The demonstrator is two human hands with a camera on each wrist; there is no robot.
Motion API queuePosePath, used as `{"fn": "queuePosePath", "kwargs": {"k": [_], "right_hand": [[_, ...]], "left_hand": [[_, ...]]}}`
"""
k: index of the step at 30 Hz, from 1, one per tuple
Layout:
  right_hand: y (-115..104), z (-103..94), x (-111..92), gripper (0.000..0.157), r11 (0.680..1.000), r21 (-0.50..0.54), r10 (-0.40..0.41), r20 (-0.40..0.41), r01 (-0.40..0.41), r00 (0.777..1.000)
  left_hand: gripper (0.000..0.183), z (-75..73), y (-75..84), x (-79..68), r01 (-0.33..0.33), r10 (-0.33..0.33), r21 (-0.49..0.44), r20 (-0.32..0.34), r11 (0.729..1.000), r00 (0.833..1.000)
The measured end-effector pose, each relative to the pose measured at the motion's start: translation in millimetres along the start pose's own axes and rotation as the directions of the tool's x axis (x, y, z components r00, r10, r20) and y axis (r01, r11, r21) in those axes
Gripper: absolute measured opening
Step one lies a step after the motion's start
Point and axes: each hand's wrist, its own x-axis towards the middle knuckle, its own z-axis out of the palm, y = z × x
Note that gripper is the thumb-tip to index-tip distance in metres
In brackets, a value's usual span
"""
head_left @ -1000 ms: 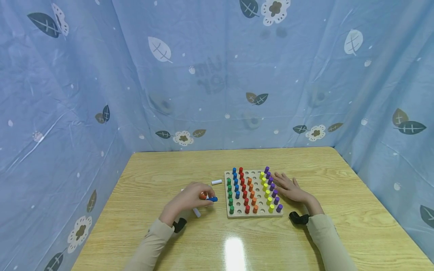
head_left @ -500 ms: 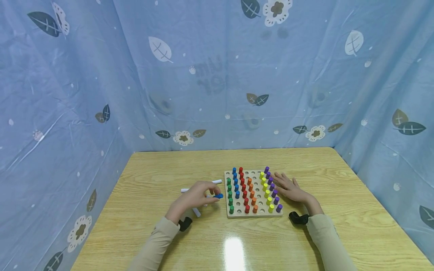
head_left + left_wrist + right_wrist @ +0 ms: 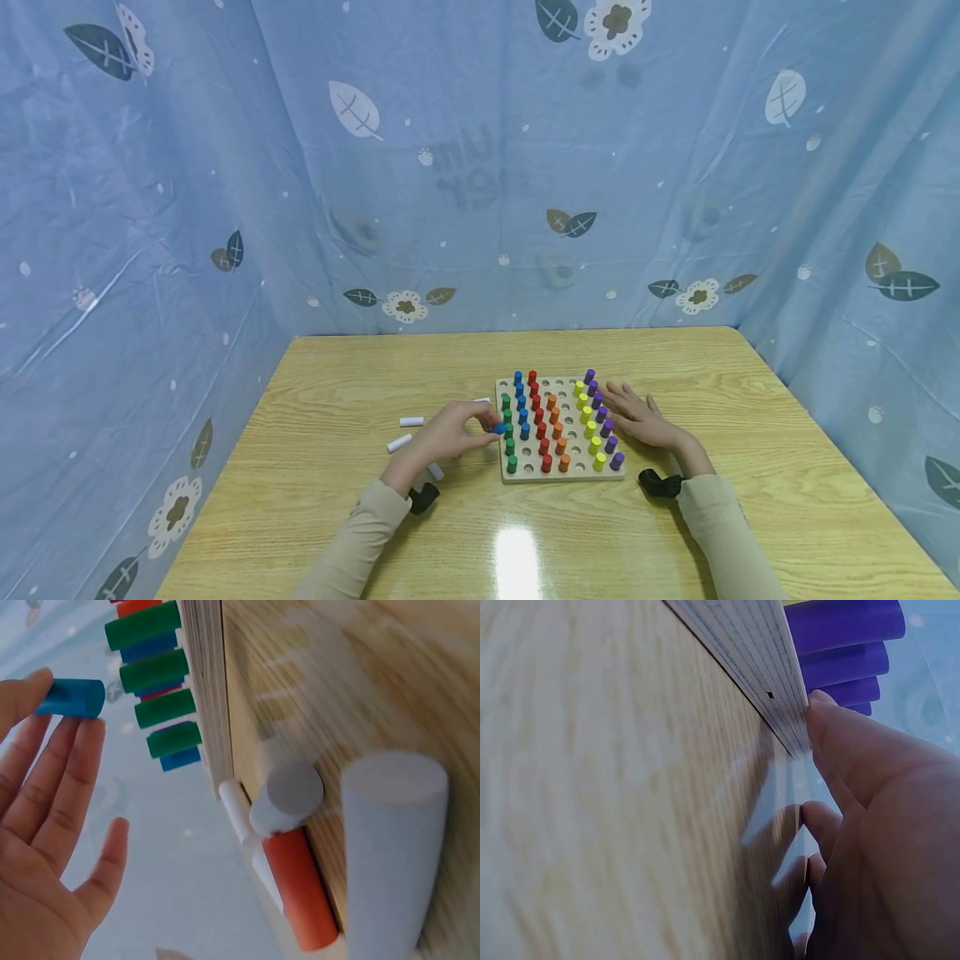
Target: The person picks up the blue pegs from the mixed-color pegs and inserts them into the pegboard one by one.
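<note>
My left hand (image 3: 453, 432) pinches a blue peg (image 3: 73, 697) between thumb and fingertips, over the left edge of a wooden pegboard (image 3: 525, 478). In the left wrist view the peg lies sideways, clear of the board. Upright pegs stand in columns: green (image 3: 511, 447), blue (image 3: 524, 431), red (image 3: 542, 431), orange (image 3: 557, 431), yellow (image 3: 590, 429) and purple (image 3: 607, 427). Bare holes show in the blue column's near end and between orange and yellow. At the board's right side rests my right hand (image 3: 640, 419), fingers extended, its thumb against the board's edge in the right wrist view.
Loose white pegs (image 3: 412, 422) lie on the table (image 3: 352, 375) left of the board, some partly behind my left hand. An orange peg (image 3: 300, 889) lies among them in the left wrist view. A blue patterned curtain (image 3: 450, 167) surrounds the table's back and sides.
My left hand has carried the blue peg rightward from among the loose pegs to the board's left edge. More loose white pegs are uncovered. My right hand has stayed in place.
</note>
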Motion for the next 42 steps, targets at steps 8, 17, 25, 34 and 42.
{"fn": "queuePosePath", "kwargs": {"k": [8, 17, 25, 34, 42], "right_hand": [[-1, 0.1, -1, 0.052, 1.0, -0.022, -0.004, -0.005, 0.004, 1.0], [0, 1.1, 0, 0.052, 1.0, -0.016, -0.014, -0.01, 0.014, 1.0], [1, 1.6, 1, 0.053, 1.0, -0.008, 0.004, -0.001, -0.004, 1.0], [3, 3.8, -1, 0.053, 1.0, -0.014, -0.013, -0.007, 0.013, 1.0], [9, 7.0, -3, 0.054, 1.0, -0.021, -0.018, -0.017, 0.018, 1.0]], "left_hand": [[0.024, 5.6, 6.1, 4.6, 0.017, -0.017, -0.023, -0.011, 1.0, 1.0], [0.026, 13.4, 11.6, 11.3, -0.01, 0.009, -0.038, -0.006, 0.999, 1.0], [0.019, 19.9, 18.7, 14.9, 0.027, -0.028, -0.092, -0.007, 0.995, 1.0], [0.019, 31.3, 23.2, 15.7, 0.059, -0.06, -0.044, -0.02, 0.997, 0.998], [0.021, 42.4, 27.7, 13.8, 0.085, -0.085, -0.022, -0.001, 0.996, 0.996]]}}
